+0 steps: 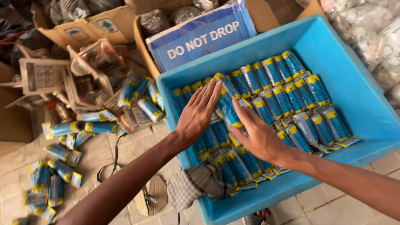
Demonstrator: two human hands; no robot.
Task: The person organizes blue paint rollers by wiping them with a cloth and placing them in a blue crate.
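Observation:
A large blue plastic tub [358, 96] holds several rows of blue-and-yellow packets [287, 98]. My left hand [199, 113] lies flat, fingers spread, on the packets at the tub's left side. My right hand [256, 135] rests beside it on the packets in the middle, fingers apart, with one packet [228, 106] standing between the two hands and touching both. Neither hand closes around a packet.
More blue-and-yellow packets [62, 166] lie scattered on the tiled floor at left. Cardboard boxes [100, 27] and a blue printed carton flap [204, 35] stand behind the tub. A checked cloth [196, 187] hangs over the tub's near rim. Clear-wrapped bundles [375, 37] sit at top right.

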